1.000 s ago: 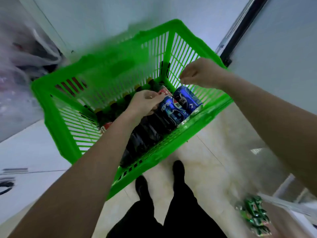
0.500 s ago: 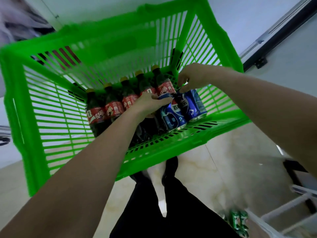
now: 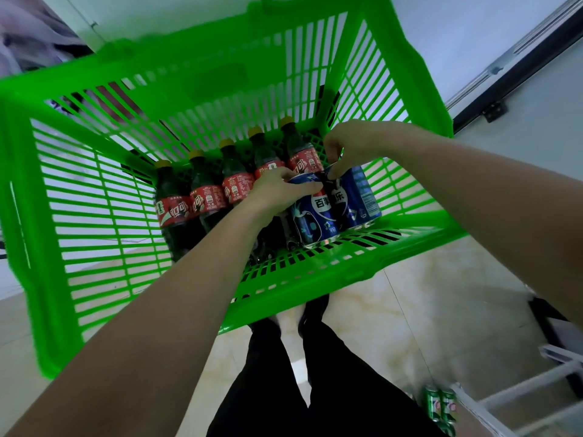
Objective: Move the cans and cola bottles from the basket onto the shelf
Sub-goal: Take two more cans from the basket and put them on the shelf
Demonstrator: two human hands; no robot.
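we look down into a green plastic basket (image 3: 94,197) tilted towards us. five cola bottles (image 3: 206,197) with red labels and yellow caps lie side by side across its floor, caps pointing away. just right of them, two blue cans sit touching each other against the near wall. our left hand (image 3: 274,192) curls over the top of the left blue can (image 3: 314,212), gripping it. our right hand (image 3: 350,146) reaches in from the right, fingers bent, pinching the top rim of the right blue can (image 3: 358,200). below the basket we see dark trousers (image 3: 315,389) over a pale tiled floor (image 3: 426,310). green cans (image 3: 440,408) stand beside a white shelf frame (image 3: 520,392) at lower right.
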